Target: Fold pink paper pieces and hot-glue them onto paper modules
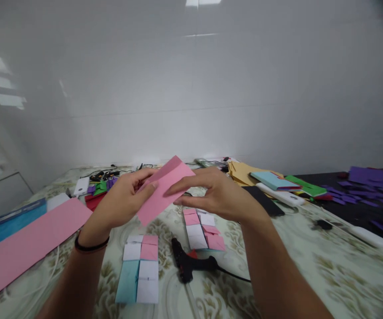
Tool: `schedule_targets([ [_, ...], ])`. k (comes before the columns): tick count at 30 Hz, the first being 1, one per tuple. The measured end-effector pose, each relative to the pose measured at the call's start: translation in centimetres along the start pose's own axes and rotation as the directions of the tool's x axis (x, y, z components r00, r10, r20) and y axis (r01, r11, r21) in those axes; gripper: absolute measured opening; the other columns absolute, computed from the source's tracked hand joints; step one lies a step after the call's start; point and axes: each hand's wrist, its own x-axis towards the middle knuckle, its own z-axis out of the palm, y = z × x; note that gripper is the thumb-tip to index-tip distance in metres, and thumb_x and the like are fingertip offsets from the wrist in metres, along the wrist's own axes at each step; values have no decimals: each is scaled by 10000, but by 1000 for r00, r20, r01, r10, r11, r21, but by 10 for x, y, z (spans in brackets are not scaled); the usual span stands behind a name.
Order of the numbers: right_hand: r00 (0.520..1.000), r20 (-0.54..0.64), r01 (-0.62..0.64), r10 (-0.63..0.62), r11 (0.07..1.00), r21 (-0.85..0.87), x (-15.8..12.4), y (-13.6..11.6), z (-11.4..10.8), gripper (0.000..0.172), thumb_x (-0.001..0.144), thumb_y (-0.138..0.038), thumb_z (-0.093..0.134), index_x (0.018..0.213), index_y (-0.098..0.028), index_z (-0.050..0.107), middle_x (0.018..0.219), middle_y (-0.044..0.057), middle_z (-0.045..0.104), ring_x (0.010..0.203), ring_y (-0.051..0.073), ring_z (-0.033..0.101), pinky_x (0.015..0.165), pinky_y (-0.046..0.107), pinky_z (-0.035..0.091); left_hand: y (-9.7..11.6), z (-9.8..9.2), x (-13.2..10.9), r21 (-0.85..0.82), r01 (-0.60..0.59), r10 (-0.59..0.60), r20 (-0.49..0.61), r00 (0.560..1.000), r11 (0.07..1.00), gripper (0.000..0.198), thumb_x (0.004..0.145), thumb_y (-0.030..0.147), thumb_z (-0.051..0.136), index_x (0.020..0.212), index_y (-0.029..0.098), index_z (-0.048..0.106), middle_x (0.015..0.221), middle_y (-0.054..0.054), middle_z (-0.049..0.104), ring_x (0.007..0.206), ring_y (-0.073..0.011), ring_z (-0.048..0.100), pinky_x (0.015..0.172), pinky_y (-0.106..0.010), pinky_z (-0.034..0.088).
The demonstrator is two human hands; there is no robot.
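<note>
Both forearms rise from the bottom edge of the frame, bare, with no sleeves in view. A thin black band circles the wrist of the left hand [120, 201], lower left of centre. The right hand [218, 195] has a bare wrist. Fingernails look short and plain, though blurred.

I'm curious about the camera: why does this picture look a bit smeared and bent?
Head view: both hands and the pink paper they hold look softly motion-blurred; the far purple scraps smear near the edge, where the top right corner darkens. The white wall carries ceiling-light glare, and the table bows slightly from the wide lens.
</note>
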Motion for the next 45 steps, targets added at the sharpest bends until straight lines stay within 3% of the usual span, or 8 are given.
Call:
schedule_targets([
  [6, 979, -130, -99, 160, 918, 384, 1, 1, 3, 792, 821, -355, 876, 1523, -358, 509, 1169, 43, 717, 948, 197, 719, 841, 330, 627, -2, -1, -2, -239, 100, -97, 24, 995, 966, 411, 958, 499, 667, 1243, 210, 728, 969, -53, 765, 761, -190, 673, 627, -257, 509],
  [11, 969, -63, -148, 241, 761, 632, 5, 6, 8, 1011, 710, -372, 954, 1552, -371, 394, 1064, 12, 647, 775, 155, 648, 644, 269, 602, 4, 9, -1, -356, 72, -88, -28, 996, 932, 334, 949, 475, 694, 1125, 198, 757, 928, -39, 739, 762, -169, 638, 644, -246, 498],
  [16, 980, -41, -121, 196, 745, 656, 11, 10, 15, 597, 745, -426, 925, 1245, -270, 638, 1054, 33, 664, 901, 174, 663, 717, 270, 605, 7, 15, 0, -263, 47, -65, -59, 996, 964, 298, 942, 457, 701, 1043, 183, 759, 893, -28, 711, 754, -161, 615, 636, -245, 467],
  [19, 977, -43, -130, 208, 747, 652, 14, 9, 19, 357, 817, -448, 864, 1001, -213, 670, 927, 22, 673, 770, 142, 640, 619, 248, 565, 9, 17, 1, -203, 71, -67, 23, 997, 977, 306, 964, 459, 670, 1065, 181, 749, 938, -52, 734, 821, -194, 655, 677, -275, 496],
  [23, 957, -83, -161, 277, 749, 643, 15, 5, 23, 313, 813, -405, 868, 913, -195, 659, 804, -8, 666, 608, 99, 577, 525, 226, 510, 11, 18, 0, -172, 26, -19, 42, 999, 985, 311, 976, 469, 646, 1063, 186, 740, 947, -48, 741, 833, -196, 643, 710, -291, 499],
  [32, 927, -163, -189, 337, 796, 575, 13, -2, 25, 259, 811, -361, 870, 854, -182, 689, 766, -27, 629, 652, 98, 552, 554, 219, 448, 12, 12, -4, -151, 16, -3, 86, 996, 988, 215, 975, 404, 661, 1001, 211, 752, 969, -14, 769, 919, -190, 688, 840, -288, 525],
  [38, 924, -160, -211, 346, 813, 542, 13, -4, 28, 262, 797, -349, 875, 812, -184, 672, 745, -28, 626, 690, 122, 578, 604, 243, 462, 16, 17, -4, 1, 33, -33, -24, 999, 999, 132, 892, 318, 730, 851, 206, 787, 846, 3, 789, 790, -178, 697, 725, -270, 519],
  [45, 931, -248, -138, 268, 887, 440, 14, -7, 26, 189, 900, -372, 761, 906, -190, 713, 854, 5, 686, 791, 142, 615, 706, 275, 505, 10, 19, -3, -137, 15, -30, -108, 994, 990, 142, 881, 310, 735, 845, 196, 813, 862, -16, 816, 813, -203, 730, 725, -287, 531],
])
